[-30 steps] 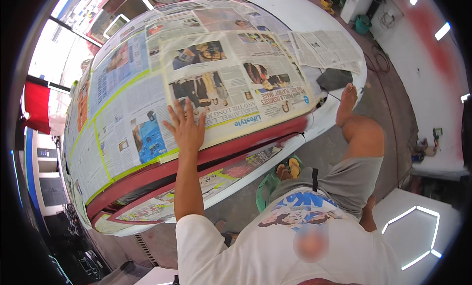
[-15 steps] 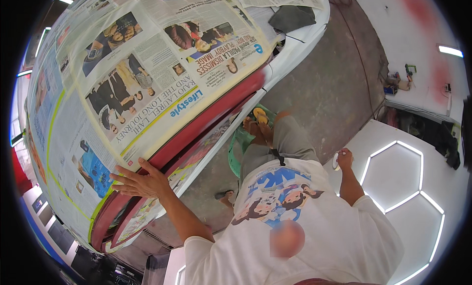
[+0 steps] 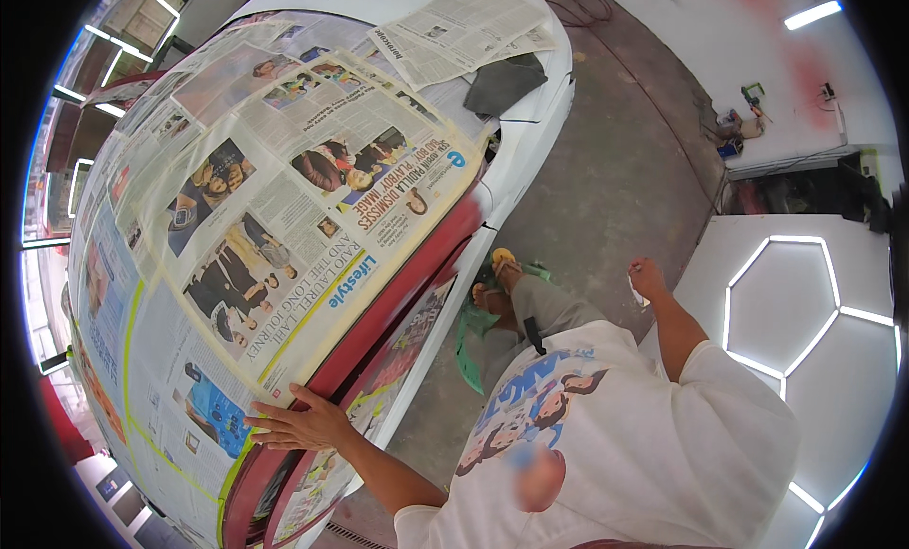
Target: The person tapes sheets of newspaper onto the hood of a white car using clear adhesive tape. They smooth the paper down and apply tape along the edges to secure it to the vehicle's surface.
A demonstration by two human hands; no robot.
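Newspaper sheets [image 3: 284,312] cover the windows and roof of a car, edged with pale masking tape and a yellow-green strip [image 3: 130,360]. My left hand [image 3: 308,424] rests with spread fingers on the paper's lower corner, by the car's dark red frame [image 3: 402,298]. Out to the right, away from the car, my right hand [image 3: 650,277] is closed round a roll of masking tape [image 3: 637,295]. Only a pale edge of the roll shows below my fingers.
A dark grey piece of sheet [image 3: 505,83] and loose newspaper [image 3: 454,33] lie on the car's white body [image 3: 542,137]. A cable [image 3: 589,8] runs over the concrete floor [image 3: 606,161]. Green plastic [image 3: 470,355] is by my feet. A panel with lit hexagons [image 3: 781,303] stands at right.
The view has shifted, so more of the car's far end shows. My left hand stays on the paper's corner. The right hand has turned, and the tape roll shows less.
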